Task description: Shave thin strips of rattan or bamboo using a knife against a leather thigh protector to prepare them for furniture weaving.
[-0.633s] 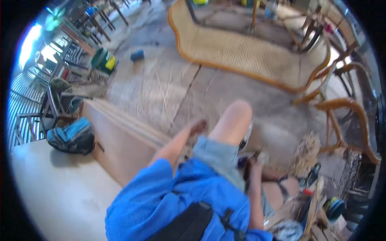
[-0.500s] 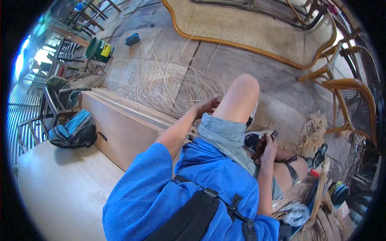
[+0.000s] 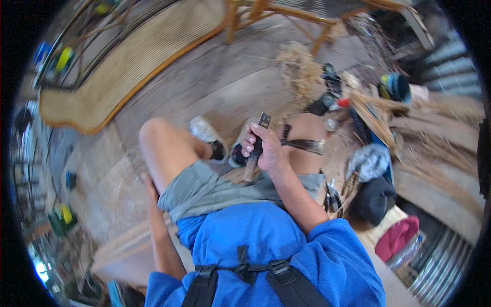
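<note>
My right hand (image 3: 266, 146) is closed round a short hand tool (image 3: 251, 171) in front of my lap. The tool's dark flat end sticks up above the fist, and a pale brown end comes out below; its exact kind is unclear. Down beside my left thigh hangs my left hand (image 3: 149, 187), blurred, its fingers mostly hidden by the leg. A black strap (image 3: 307, 146) goes round my right leg near the knee.
Ahead stands a woven cane bench (image 3: 148, 56) with a wooden rim. A heap of fibre shavings (image 3: 300, 74) lies near a cane chair (image 3: 286, 13). To the right are pliers (image 3: 333, 198), a black cap (image 3: 373, 200), a plastic bag (image 3: 369, 162) and fibre bundles (image 3: 376, 120).
My view has swung to the right, bringing the items on that side into fuller sight. The tool in my right hand now stands upright before my lap. My left hand is lower beside the thigh.
</note>
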Demonstrator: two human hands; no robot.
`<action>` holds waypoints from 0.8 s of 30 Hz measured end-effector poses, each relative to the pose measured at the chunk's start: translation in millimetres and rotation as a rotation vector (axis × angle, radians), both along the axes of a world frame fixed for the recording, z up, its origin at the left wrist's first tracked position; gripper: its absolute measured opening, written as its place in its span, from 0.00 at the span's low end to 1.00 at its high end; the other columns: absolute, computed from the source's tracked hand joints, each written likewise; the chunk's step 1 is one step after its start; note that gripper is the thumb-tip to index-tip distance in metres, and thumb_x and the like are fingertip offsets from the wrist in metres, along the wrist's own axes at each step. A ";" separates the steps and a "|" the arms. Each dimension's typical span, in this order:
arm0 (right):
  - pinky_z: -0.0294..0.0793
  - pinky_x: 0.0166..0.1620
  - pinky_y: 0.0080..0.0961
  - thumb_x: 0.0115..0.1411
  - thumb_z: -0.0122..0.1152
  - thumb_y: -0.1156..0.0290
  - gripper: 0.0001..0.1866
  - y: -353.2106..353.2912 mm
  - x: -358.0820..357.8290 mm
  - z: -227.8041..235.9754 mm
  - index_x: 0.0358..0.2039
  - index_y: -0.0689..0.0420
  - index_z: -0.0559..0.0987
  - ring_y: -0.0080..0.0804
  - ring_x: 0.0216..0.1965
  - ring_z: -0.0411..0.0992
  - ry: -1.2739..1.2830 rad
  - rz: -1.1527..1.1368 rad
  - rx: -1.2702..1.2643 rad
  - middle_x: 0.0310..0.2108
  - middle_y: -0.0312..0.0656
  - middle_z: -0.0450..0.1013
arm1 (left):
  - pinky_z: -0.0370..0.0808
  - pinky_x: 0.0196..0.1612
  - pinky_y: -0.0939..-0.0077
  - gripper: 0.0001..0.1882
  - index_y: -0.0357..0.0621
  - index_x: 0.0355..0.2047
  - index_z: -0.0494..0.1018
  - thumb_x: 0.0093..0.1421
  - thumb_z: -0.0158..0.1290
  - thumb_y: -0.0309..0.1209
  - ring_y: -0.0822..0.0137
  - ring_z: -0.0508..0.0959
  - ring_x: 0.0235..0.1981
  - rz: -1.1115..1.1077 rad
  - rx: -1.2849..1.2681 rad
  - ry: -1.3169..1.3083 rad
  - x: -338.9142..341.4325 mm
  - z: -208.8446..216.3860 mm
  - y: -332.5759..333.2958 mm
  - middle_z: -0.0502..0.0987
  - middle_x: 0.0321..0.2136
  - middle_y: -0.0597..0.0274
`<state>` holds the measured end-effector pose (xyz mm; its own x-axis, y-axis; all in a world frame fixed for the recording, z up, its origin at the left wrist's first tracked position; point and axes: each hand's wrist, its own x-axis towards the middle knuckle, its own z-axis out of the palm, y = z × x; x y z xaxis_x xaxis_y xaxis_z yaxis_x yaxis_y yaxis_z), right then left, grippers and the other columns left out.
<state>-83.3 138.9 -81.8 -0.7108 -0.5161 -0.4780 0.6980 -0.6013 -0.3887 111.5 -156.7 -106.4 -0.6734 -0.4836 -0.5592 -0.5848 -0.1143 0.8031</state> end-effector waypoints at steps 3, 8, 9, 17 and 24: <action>0.64 0.20 0.24 0.56 0.55 0.63 0.10 48.0 -21.5 37.1 0.23 0.55 0.69 0.24 0.17 0.62 0.070 -0.172 -0.040 0.16 0.31 0.60 | 0.58 0.55 0.70 0.30 0.39 0.56 0.57 0.63 0.34 0.50 0.61 0.62 0.54 -0.019 -0.131 0.098 -59.8 9.6 -3.9 0.61 0.54 0.53; 0.66 0.21 0.21 0.54 0.56 0.68 0.07 162.7 -58.3 72.7 0.24 0.56 0.70 0.23 0.16 0.63 0.226 -0.589 0.461 0.15 0.33 0.62 | 0.57 0.57 0.71 0.31 0.37 0.58 0.55 0.63 0.34 0.49 0.60 0.61 0.56 0.062 -0.304 0.190 -121.0 36.9 11.7 0.59 0.56 0.51; 0.65 0.21 0.21 0.55 0.54 0.67 0.06 197.1 -67.9 63.3 0.28 0.55 0.71 0.22 0.16 0.62 0.281 -0.631 0.753 0.18 0.30 0.63 | 0.56 0.58 0.71 0.31 0.36 0.57 0.55 0.63 0.35 0.49 0.61 0.61 0.56 -0.014 -0.327 0.217 -127.7 38.9 14.2 0.58 0.57 0.51; 0.71 0.34 0.37 0.54 0.53 0.62 0.14 379.7 -148.9 8.4 0.36 0.58 0.75 0.46 0.30 0.73 0.561 -0.094 2.457 0.29 0.49 0.74 | 0.55 0.59 0.72 0.32 0.36 0.56 0.57 0.62 0.36 0.50 0.63 0.60 0.57 0.118 -0.232 0.137 -129.1 17.9 -17.8 0.59 0.56 0.53; 0.69 0.41 0.43 0.51 0.49 0.66 0.14 403.9 -165.2 -23.5 0.36 0.59 0.75 0.53 0.38 0.70 0.419 0.334 2.491 0.32 0.56 0.72 | 0.60 0.55 0.70 0.27 0.36 0.51 0.63 0.62 0.40 0.47 0.60 0.67 0.51 0.275 0.275 0.177 -122.9 -1.5 -31.9 0.68 0.49 0.53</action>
